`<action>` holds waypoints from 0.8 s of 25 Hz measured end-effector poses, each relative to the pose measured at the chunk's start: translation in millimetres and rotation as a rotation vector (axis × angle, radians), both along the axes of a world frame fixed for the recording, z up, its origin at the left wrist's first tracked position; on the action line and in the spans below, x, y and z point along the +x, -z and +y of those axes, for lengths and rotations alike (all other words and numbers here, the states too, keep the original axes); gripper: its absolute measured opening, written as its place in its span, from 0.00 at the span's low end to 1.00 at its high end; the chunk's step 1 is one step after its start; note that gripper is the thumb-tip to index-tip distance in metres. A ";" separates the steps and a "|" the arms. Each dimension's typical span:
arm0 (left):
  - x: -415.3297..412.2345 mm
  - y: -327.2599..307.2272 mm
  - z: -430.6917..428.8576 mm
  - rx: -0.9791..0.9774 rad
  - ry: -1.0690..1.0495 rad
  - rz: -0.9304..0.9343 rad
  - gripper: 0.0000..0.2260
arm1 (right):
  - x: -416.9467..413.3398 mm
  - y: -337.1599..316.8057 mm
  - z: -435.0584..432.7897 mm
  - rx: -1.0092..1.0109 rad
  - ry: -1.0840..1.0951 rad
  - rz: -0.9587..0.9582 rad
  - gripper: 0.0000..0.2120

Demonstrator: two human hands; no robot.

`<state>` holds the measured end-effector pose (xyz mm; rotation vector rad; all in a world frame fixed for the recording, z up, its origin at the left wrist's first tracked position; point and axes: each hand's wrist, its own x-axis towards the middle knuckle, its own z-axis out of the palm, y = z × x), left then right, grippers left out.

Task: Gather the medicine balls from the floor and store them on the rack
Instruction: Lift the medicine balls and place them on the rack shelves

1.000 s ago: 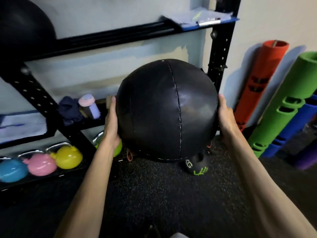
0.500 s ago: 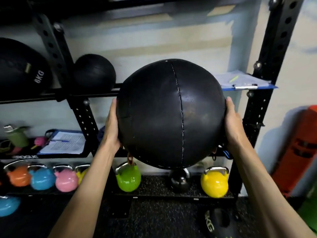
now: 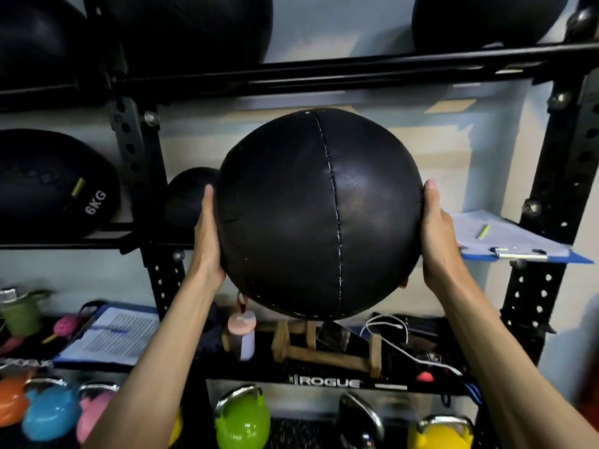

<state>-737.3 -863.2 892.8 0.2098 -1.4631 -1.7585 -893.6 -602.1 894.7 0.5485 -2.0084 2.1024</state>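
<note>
Medicine ball (image 3: 319, 215): black, held in the air in front of the rack (image 3: 324, 77), level with its middle bay, below the upper crossbar and touching no shelf.

- Hidden: the ball's far side, and most of both sets of fingers behind it. It covers part of the middle shelf and half of a small black ball (image 3: 186, 197) there.
- Left hand (image 3: 207, 234) and right hand (image 3: 437, 234) press flat on opposite sides. The digits I can see lie straight, not curled.
- Axis: round, so no long axis. One stitched seam faces the camera, near vertical (top leaning slightly left).
- Around: 6KG ball (image 3: 48, 186) on the shelf to the left; two big black balls on the top shelf, cut off by the frame; clipboard (image 3: 518, 244) on the shelf at right.
- Below: wooden stand (image 3: 321, 348), white cable (image 3: 398, 338), green kettlebell (image 3: 241, 422), yellow kettlebell (image 3: 444, 432).
</note>
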 end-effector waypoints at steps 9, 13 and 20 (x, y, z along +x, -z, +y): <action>-78.2 -40.6 -75.3 0.030 -0.125 0.116 0.24 | -64.8 -29.5 -58.1 -0.032 -0.085 0.190 0.41; -98.3 -46.1 -83.5 -0.042 -0.278 0.329 0.15 | -81.9 -23.6 -69.1 -0.036 -0.148 0.304 0.36; -129.2 -50.7 -105.3 -0.535 -0.340 0.258 0.21 | -113.3 -36.3 -102.8 0.016 -0.011 0.185 0.42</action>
